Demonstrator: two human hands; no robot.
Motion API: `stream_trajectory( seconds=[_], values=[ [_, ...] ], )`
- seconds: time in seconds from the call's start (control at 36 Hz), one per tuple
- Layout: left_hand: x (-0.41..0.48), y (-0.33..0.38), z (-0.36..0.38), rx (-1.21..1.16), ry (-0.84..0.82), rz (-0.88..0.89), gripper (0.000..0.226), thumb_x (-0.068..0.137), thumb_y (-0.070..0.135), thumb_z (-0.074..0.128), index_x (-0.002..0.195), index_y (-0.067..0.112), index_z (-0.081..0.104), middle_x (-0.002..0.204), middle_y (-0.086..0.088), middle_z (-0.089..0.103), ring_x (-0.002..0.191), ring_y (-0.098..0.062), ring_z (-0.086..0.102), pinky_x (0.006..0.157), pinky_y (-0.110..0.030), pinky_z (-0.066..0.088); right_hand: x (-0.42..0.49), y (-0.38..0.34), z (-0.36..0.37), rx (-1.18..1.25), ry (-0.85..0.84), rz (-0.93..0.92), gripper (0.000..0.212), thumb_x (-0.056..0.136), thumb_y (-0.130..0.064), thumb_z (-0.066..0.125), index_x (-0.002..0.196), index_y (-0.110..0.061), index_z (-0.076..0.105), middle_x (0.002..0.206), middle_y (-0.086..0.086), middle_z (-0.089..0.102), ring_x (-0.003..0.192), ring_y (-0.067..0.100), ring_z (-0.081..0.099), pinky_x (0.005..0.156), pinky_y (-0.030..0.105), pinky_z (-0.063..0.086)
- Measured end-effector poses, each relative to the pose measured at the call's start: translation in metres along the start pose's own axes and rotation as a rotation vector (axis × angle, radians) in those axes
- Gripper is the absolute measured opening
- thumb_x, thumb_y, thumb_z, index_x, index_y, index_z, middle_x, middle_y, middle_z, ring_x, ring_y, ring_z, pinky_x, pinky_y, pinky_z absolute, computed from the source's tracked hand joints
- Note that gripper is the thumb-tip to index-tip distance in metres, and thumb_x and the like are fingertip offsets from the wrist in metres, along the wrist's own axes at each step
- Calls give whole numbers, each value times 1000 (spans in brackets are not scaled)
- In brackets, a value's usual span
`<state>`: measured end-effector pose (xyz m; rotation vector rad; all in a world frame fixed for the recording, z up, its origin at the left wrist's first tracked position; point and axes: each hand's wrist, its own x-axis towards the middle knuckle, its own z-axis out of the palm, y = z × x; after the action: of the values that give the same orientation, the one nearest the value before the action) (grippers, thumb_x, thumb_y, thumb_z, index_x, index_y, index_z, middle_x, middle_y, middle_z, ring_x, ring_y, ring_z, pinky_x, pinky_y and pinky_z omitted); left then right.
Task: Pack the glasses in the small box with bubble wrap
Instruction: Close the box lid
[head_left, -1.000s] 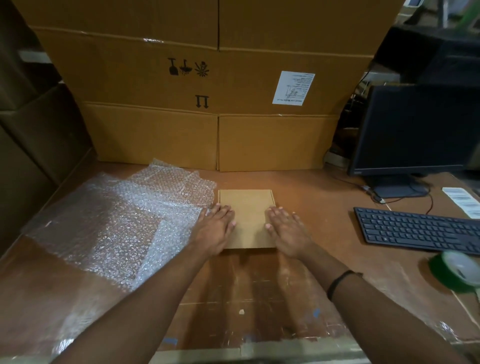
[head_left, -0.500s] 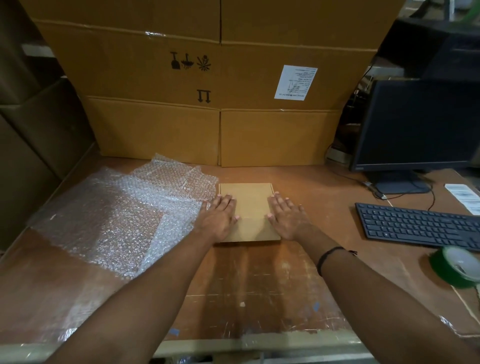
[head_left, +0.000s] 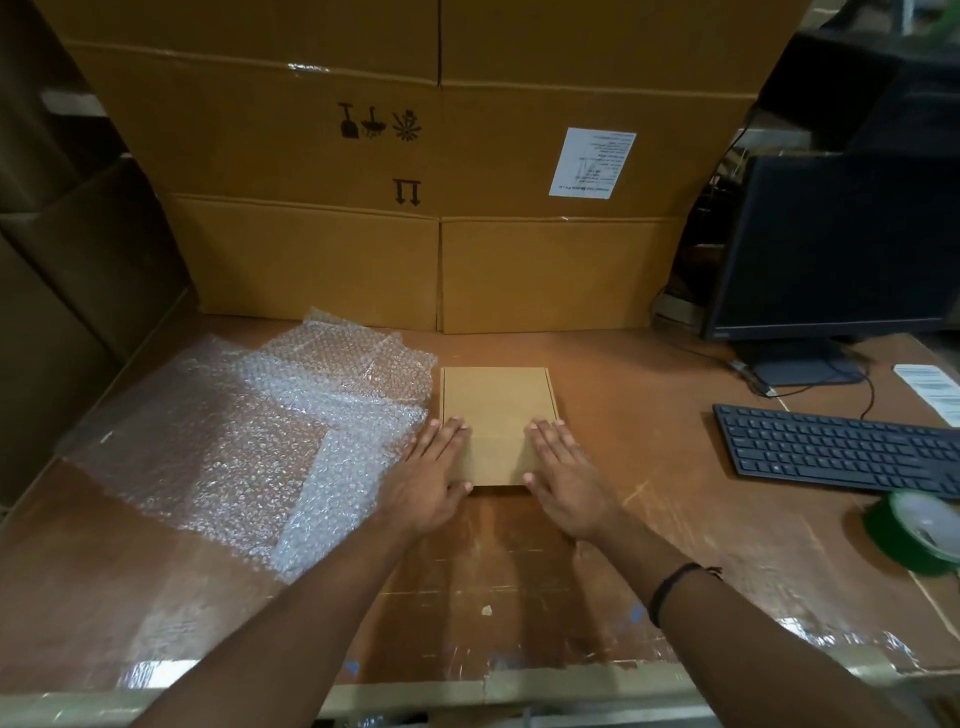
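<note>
Seemingly early or nearly done: our left hand (head_left: 435, 480) and right hand (head_left: 567, 480) lie flat, fingers straight, on the closed box (head_left: 497, 402). Loose wrap (head_left: 260, 431) sits at nine o'clock (no glasses visible).

One small box (head_left: 496, 400) is being shown on one table (head_left: 675, 519). Two hands are being counted, the left hand (head_left: 431, 478) and the right hand (head_left: 566, 478), with one wristband (head_left: 670, 590) being worn. The bubble wrap (head_left: 234, 431) is being seen as several overlapping sheets, their exact number not being made out. One keyboard (head_left: 836, 449), one monitor (head_left: 841, 244), one green tape roll (head_left: 919, 530), one white label (head_left: 592, 162) and one paper slip (head_left: 930, 387) are being counted too.
</note>
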<state>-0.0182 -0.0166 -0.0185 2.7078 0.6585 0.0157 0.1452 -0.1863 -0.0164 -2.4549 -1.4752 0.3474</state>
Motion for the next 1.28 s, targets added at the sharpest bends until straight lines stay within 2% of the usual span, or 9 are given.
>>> stream_trajectory(
  seconds=[0.11, 0.25, 0.36, 0.53, 0.72, 0.83, 0.92, 1.08, 1.28],
  values=[
    [-6, 5, 2, -234, 77, -231, 120, 77, 41, 78, 153, 21, -13, 161, 4, -18, 148, -25, 10, 117, -51, 24, -4, 11, -7, 260, 14, 116, 99, 87, -43, 66, 153, -40, -7, 161, -16, -16, 150, 23, 6, 118, 52, 25],
    [0, 6, 5, -546, 86, -283, 125, 66, 17, 88, 154, 29, 0, 151, -1, 39, 130, -24, 47, 107, -42, 40, -2, 20, -2, 259, -67, 212, 129, 76, -22, 77, 138, -53, -33, 163, -10, -11, 149, 27, 12, 116, 51, 30],
    [2, 12, -2, -650, 185, -211, 101, 74, 11, 82, 152, 27, 20, 129, 15, 45, 112, -5, 44, 90, -21, 37, 6, 13, -2, 415, -20, 225, 105, 88, -14, 66, 154, -31, -13, 161, 1, 18, 146, 25, 23, 117, 41, 27],
    [1, 6, -12, -732, 208, -225, 73, 78, 22, 80, 142, 21, 45, 122, 8, 61, 113, -16, 59, 98, -34, 47, 4, 5, -6, 510, 92, 208, 79, 97, -25, 55, 157, -22, 3, 160, -5, 20, 147, 15, 21, 116, 30, 22],
    [15, 16, -57, -575, 425, -325, 27, 91, 31, 64, 111, 14, 71, 74, 2, 65, 64, -9, 56, 48, -16, 37, 20, -16, -52, 497, 91, 298, 58, 105, -25, 37, 157, -19, 13, 146, 3, 46, 132, 28, 45, 96, 33, 43],
    [33, 17, -89, -560, 360, -347, 43, 98, 41, 51, 73, 8, 62, 62, -1, 53, 56, -17, 48, 52, -27, 33, 45, -19, -83, 524, 70, 354, 32, 101, -23, 40, 127, -16, 58, 118, 10, 64, 109, 33, 60, 86, 38, 51],
    [47, 11, -111, -636, 260, -356, 53, 96, 49, 51, 57, 14, 42, 61, -7, 46, 59, -23, 53, 61, -38, 51, 53, -22, -109, 657, -9, 477, 31, 102, -34, 43, 116, -11, 57, 107, 9, 62, 95, 28, 61, 77, 41, 55],
    [56, 13, -135, -879, 53, -433, 58, 96, 51, 51, 121, -1, 57, 102, -18, 60, 87, -30, 65, 64, -36, 60, 60, -23, -145, 903, -229, 547, 35, 104, -29, 45, 126, -2, 49, 107, 17, 64, 95, 34, 64, 94, 56, 50],
    [59, 18, -142, -968, 16, -495, 62, 94, 55, 52, 129, 4, 51, 117, -30, 59, 93, -40, 64, 64, -41, 60, 66, -23, -156, 1043, -354, 565, 33, 103, -32, 45, 126, -8, 42, 112, 22, 61, 106, 41, 64, 98, 65, 43]
  ],
)
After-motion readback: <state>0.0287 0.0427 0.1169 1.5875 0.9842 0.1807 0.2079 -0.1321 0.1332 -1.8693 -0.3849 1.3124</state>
